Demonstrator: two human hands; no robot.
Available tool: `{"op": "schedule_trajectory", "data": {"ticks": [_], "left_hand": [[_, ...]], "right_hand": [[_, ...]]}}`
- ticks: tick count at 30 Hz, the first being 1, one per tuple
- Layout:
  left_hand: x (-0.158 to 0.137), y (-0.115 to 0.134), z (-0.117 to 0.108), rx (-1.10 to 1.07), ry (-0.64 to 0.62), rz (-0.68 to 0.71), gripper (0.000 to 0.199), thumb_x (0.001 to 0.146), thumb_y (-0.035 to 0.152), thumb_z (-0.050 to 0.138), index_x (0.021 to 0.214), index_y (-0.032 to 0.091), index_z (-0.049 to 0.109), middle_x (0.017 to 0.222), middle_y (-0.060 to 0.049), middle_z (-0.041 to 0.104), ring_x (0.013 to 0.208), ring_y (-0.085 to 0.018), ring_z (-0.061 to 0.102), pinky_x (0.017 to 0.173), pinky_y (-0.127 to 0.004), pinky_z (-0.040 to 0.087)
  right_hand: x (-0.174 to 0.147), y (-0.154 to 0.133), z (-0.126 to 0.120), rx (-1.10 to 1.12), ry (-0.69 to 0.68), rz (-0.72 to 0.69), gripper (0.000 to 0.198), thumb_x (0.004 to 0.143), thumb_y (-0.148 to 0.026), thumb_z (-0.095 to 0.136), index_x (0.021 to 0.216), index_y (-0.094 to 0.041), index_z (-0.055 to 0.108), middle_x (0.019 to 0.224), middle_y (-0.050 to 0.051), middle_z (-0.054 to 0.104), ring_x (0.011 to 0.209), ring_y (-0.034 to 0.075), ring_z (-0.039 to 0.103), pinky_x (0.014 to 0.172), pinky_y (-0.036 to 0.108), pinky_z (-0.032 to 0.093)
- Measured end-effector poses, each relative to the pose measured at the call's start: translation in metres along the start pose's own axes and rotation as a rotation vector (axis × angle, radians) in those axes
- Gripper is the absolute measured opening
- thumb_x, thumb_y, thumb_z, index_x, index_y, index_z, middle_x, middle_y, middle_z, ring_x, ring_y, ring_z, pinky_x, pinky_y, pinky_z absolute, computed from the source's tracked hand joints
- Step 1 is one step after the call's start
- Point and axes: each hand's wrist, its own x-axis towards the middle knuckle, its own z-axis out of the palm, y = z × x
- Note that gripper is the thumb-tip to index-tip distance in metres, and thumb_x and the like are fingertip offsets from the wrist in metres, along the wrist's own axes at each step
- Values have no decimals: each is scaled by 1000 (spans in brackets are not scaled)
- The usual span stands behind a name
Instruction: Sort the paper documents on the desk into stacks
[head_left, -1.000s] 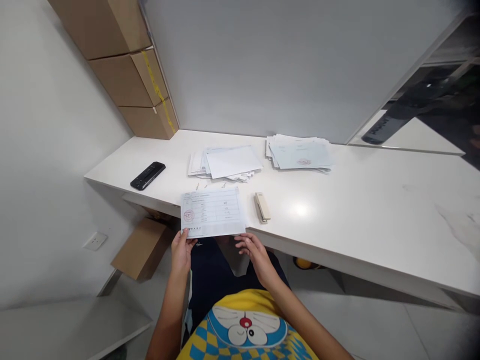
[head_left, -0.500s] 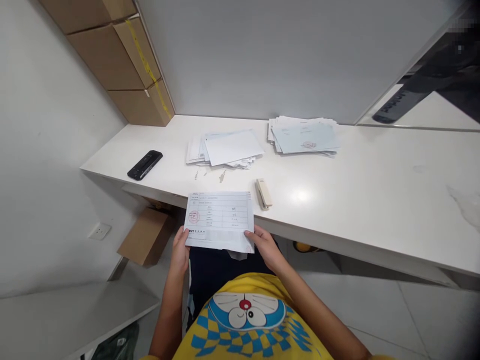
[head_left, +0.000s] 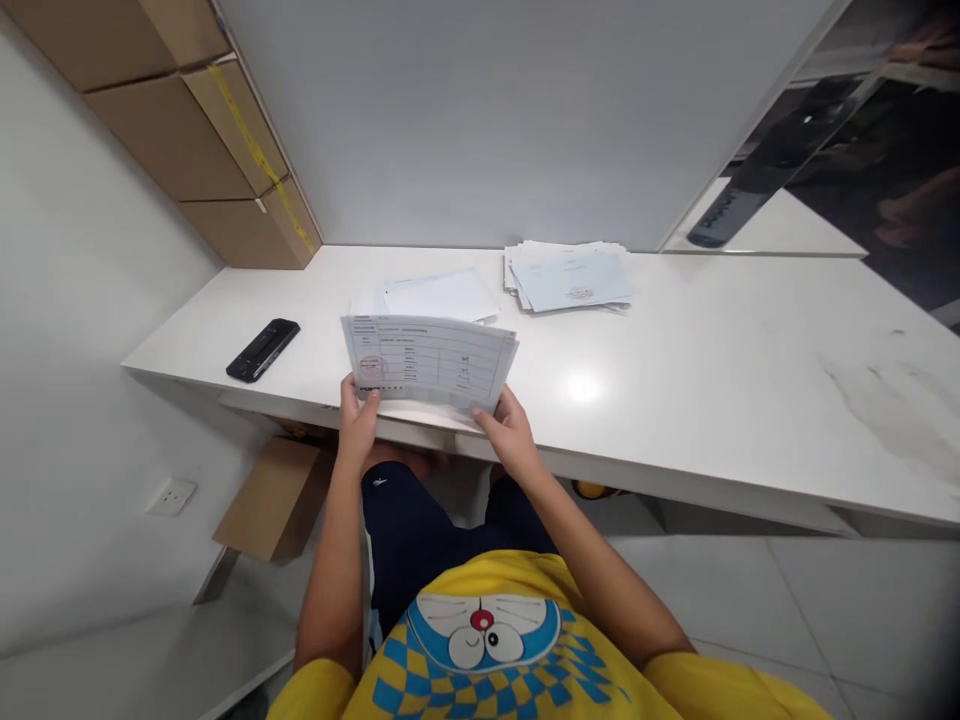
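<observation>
Between my two hands are printed paper sheets (head_left: 431,358) with a table of lines and a red stamp, held upright and slightly bowed over the desk's front edge. My left hand (head_left: 358,415) pinches their lower left corner. At the lower right corner, my right hand (head_left: 508,430) grips them with the thumb in front. Behind the sheets, partly covered, lies a pile of white papers (head_left: 442,295). Farther right is a second paper stack (head_left: 574,280), its top sheet bluish with a red stamp. The stapler is hidden from sight now.
A black phone (head_left: 262,350) lies on the left of the white desk (head_left: 712,390). Cardboard boxes (head_left: 247,215) are stacked at the back left corner, and another box (head_left: 270,495) sits below the desk. A glossy dark panel (head_left: 847,150) stands at the back right.
Both hands have raised the sheets forward and up over the desk, tilting them upright. They now block the stapler and part of the nearer pile. The camera view has shifted a little.
</observation>
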Motion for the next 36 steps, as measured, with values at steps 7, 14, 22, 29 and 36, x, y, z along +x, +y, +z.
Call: {"op": "schedule_trajectory", "data": {"ticks": [7,14,22,29,36], "left_hand": [[3,-9,5,-29,8,-35,27,80,27,68,104,23,54,101,-3,62,106,-21,59,100,-30,42],[-4,7,5,-103,-69,-47,27,76,20,73,99,23,61,99,-4,67,114,-22,60,108,-32,38],[-34,17,-7,-273,-56,-360,24,67,17,73,90,20,73,95,-6,73,109,-31,64,97,-39,49],[-99,-28,-35,-215,-390,-733,30,67,28,81,95,19,77,100,-13,75,113,-39,64,97,-48,50],[-129,-109,-45,684,-196,-411,59,80,47,66,132,20,59,157,-15,37,152,-36,10,121,-55,8]], "right_hand": [[-4,10,-2,-166,-33,-30,27,84,-29,52,108,-23,62,113,8,69,111,28,61,97,42,47],[-10,2,-1,-171,-12,-80,20,86,-27,50,101,-25,64,107,5,71,106,25,64,96,39,48],[-35,7,-32,-262,-73,33,39,86,-30,54,124,-26,62,114,7,71,103,28,65,86,39,52],[-66,29,-105,-267,-179,334,53,74,-19,58,126,-25,64,115,7,71,105,30,65,87,43,54],[-69,14,-156,-294,-67,555,42,74,-23,60,115,-21,67,101,9,74,92,30,69,75,41,57]]}}
